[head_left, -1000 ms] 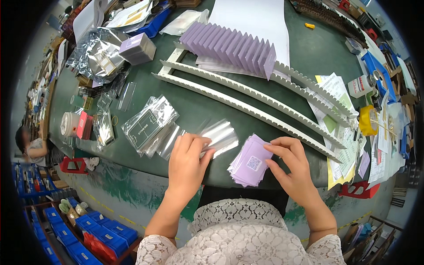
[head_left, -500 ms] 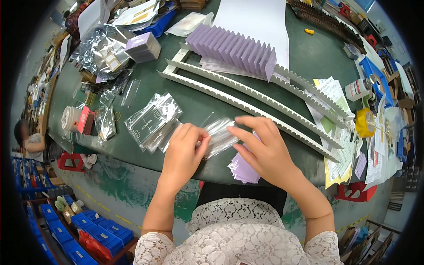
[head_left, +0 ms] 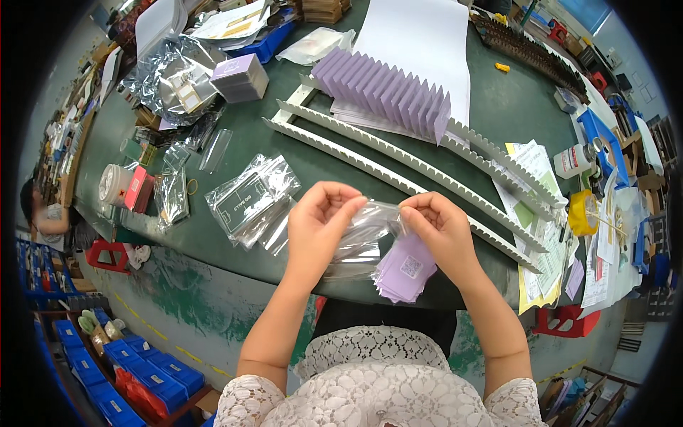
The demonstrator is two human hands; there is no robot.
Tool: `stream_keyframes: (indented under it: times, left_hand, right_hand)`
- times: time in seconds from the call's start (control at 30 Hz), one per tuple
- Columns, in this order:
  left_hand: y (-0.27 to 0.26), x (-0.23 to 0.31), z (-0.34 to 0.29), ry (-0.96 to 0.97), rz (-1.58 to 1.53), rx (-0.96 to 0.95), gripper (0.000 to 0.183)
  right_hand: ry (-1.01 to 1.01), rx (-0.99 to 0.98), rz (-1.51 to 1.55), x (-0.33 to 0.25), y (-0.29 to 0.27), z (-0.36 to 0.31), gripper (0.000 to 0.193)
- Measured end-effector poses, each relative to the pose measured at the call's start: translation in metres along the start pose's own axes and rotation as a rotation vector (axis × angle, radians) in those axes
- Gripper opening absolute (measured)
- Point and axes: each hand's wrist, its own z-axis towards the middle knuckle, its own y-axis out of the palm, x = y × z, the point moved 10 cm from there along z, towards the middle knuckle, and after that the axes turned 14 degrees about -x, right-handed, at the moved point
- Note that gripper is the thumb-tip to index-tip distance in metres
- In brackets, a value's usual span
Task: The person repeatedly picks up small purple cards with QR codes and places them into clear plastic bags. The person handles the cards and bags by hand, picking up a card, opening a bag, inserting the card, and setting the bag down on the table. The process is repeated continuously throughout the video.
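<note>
My left hand (head_left: 324, 220) and my right hand (head_left: 440, 226) pinch a clear plastic bag (head_left: 383, 212) between them, thumbs against fingertips. Below it lies a pile of flat clear bags (head_left: 353, 255) on the green table. Under my right hand, near the table's front edge, purple cards (head_left: 407, 270) are fanned out, the top one bearing a square printed code. Left of my left hand sits a heap of dark cards in shiny clear bags (head_left: 252, 196).
Beyond my hands stretches a pale notched rack (head_left: 370, 149) with upright purple cards (head_left: 384, 92) in its far part. A block of purple cards (head_left: 240, 78) stands at the back left. A yellow tape roll (head_left: 583, 212), a bottle (head_left: 573, 161) and papers (head_left: 530, 213) lie right.
My right hand has come down and closed on a clear bag's edge. Both hands now hold the bag stretched between them, above the pile. The view has shifted slightly.
</note>
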Motion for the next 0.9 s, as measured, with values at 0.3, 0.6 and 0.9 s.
stream_keyframes:
  times: [0.3, 0.6, 0.9]
  left_hand:
    - [0.025, 0.004, 0.003, 0.087, -0.275, -0.282, 0.051]
    - [0.026, -0.027, 0.001, -0.115, -0.823, 0.014, 0.017]
    - [0.038, -0.011, -0.009, -0.203, -0.623, -0.102, 0.019]
  right_hand:
    - [0.083, -0.027, 0.392, -0.001, -0.003, -0.006, 0.016]
    - [-0.183, 0.091, -0.546, -0.078, -0.024, 0.003, 0.027]
    - [-0.212, 0.003, -0.869, -0.07, -0.093, 0.08, 0.078]
